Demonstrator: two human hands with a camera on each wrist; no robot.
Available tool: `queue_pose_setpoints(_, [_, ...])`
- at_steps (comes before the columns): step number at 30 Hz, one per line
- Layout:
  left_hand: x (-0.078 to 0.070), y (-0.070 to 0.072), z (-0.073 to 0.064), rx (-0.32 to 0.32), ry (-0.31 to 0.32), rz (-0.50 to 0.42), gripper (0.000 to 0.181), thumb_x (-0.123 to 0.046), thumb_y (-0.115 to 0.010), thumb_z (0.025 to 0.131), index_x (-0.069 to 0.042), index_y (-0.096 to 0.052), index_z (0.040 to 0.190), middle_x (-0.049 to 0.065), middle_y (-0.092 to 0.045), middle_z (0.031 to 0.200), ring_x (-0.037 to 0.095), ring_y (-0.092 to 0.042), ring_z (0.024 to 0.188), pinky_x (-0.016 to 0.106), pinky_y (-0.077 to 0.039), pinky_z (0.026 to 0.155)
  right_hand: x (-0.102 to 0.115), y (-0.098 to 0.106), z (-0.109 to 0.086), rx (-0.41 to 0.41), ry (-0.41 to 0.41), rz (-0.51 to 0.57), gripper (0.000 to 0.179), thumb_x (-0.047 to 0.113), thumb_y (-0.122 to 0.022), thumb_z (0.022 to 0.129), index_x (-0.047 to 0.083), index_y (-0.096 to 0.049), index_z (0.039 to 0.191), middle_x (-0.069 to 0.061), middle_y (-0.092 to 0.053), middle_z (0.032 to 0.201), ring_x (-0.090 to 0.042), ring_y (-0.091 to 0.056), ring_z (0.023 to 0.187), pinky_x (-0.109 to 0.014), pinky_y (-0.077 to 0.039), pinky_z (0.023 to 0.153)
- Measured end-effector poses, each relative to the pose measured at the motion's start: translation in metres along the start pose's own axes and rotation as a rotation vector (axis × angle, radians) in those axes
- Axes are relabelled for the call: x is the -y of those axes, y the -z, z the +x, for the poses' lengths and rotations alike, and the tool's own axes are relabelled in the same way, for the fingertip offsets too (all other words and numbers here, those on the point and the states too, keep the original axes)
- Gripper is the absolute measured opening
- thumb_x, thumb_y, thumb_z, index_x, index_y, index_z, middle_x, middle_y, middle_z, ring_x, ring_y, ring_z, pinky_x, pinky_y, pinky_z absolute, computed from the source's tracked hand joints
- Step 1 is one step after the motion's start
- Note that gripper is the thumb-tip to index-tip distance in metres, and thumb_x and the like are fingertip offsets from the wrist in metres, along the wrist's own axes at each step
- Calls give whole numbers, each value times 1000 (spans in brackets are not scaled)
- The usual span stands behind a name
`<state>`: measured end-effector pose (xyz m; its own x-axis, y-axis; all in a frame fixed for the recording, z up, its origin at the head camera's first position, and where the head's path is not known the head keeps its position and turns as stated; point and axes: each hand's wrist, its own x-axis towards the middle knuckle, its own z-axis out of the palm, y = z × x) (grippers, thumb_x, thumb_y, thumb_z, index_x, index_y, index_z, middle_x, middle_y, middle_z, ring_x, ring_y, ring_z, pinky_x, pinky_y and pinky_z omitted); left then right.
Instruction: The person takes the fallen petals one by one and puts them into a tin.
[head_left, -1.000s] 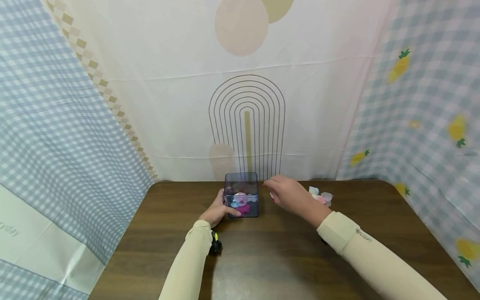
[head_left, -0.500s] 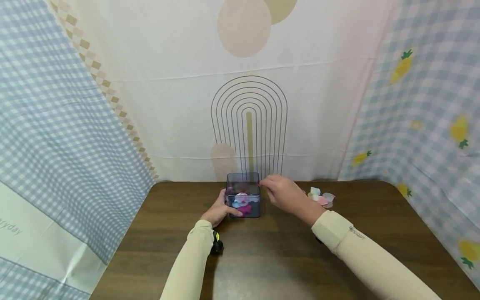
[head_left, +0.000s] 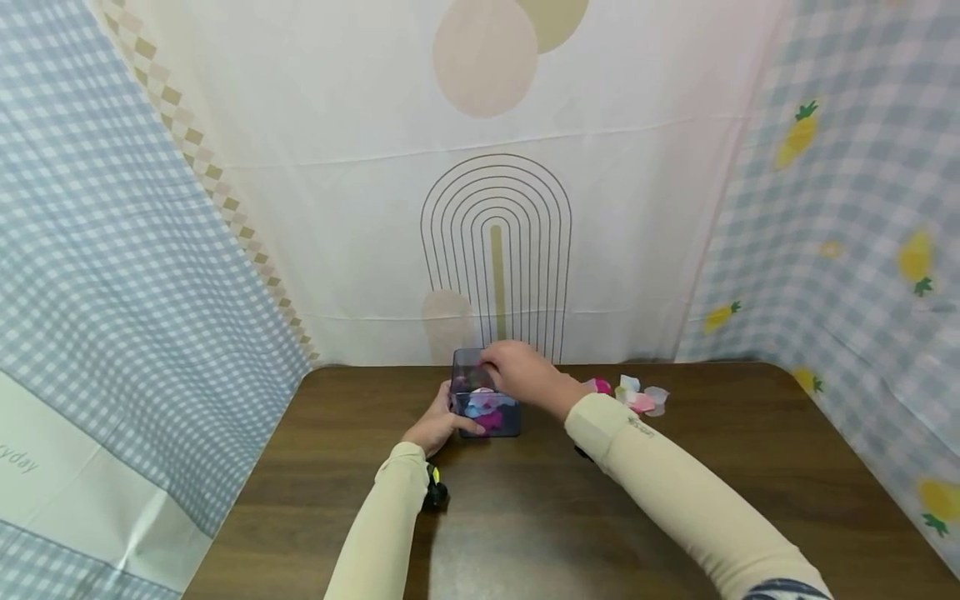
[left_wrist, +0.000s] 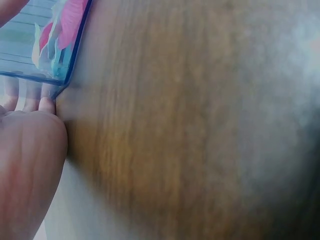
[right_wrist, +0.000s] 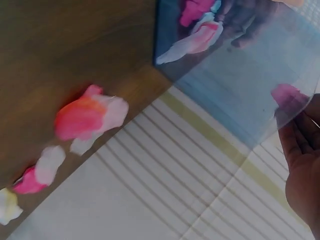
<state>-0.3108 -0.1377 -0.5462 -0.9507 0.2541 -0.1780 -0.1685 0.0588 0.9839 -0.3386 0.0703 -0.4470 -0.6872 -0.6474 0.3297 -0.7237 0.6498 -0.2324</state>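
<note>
In the head view a clear bluish plastic box (head_left: 463,371) stands near the table's back edge, its lower part full of pink, white and blue petal-like pieces (head_left: 483,407). My left hand (head_left: 433,423) grips the box at its left side, thumb across the front. From the right, my right hand (head_left: 528,375) reaches over the box's opening. In the right wrist view its fingertips pinch a pink petal (right_wrist: 289,94), seen through the clear wall. The left wrist view has the left hand (left_wrist: 30,155) against the box's bottom corner.
Loose pink and white petals (head_left: 637,398) lie on the brown wooden table (head_left: 540,508) right of the box. Behind the table hangs a white cloth (head_left: 360,250) with line arches. Checked cloths (head_left: 825,192) hang at both sides.
My right hand has moved left from beside the box to over its opening, carrying the pink petal. More loose petals show behind it. The left hand keeps its grip on the box.
</note>
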Motion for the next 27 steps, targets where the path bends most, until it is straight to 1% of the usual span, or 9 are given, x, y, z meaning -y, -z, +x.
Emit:
queue_pose_setpoints(4, [0, 1, -1, 5, -9, -12, 108, 11, -86, 73, -12, -22, 158, 18, -54, 156, 30, -59, 138, 51, -37, 128, 5, -9, 20, 70, -16, 53, 19, 7, -64, 102, 5, -81, 112, -9, -82, 107, -23, -76, 98, -41, -63, 90])
queue_pose_setpoints(7, [0, 2, -1, 5, -9, -20, 108, 12, -85, 73, -12, -23, 158, 17, -53, 157, 31, -58, 140, 51, -37, 128, 6, -14, 27, 110, -56, 105, 19, 6, -64, 102, 4, -81, 111, -10, -82, 107, -22, -75, 95, -41, -63, 86])
queue_pose_setpoints(10, [1, 2, 1, 6, -4, -23, 108, 12, -85, 72, -13, -24, 158, 16, -52, 158, 32, -56, 142, 50, -36, 128, 7, -17, 28, 132, -110, 137, 18, 7, -64, 103, 4, -81, 110, -10, -82, 108, -22, -75, 97, -40, -63, 86])
queue_pose_setpoints(14, [2, 2, 2, 10, -2, -19, 108, 12, -85, 72, -14, -25, 157, 16, -52, 158, 31, -56, 142, 50, -35, 129, 8, -17, 26, 155, -165, 146, 21, 8, -63, 103, 5, -81, 112, -10, -82, 112, -24, -76, 104, -42, -63, 92])
queue_pose_setpoints(18, [2, 2, 0, 9, -7, -20, 107, 12, -85, 72, -14, -25, 157, 16, -52, 158, 31, -58, 140, 49, -38, 127, 9, -18, 26, 173, -184, 148, 22, 8, -62, 103, 5, -81, 114, -11, -81, 114, -26, -76, 107, -43, -63, 94])
queue_pose_setpoints(23, [2, 2, -1, -4, -11, -28, 107, 13, -84, 72, -13, -25, 157, 17, -52, 158, 31, -59, 139, 49, -40, 125, 9, -19, 29, 186, -189, 132, 24, 9, -60, 104, 5, -81, 115, -11, -81, 116, -25, -75, 107, -42, -63, 94])
queue_pose_setpoints(27, [2, 2, 0, 11, -1, -29, 106, 12, -85, 73, -13, -25, 156, 17, -52, 158, 32, -58, 140, 49, -40, 126, 9, -19, 28, 188, -213, 128, 23, 10, -61, 104, 6, -81, 114, -10, -81, 114, -24, -74, 104, -42, -62, 93])
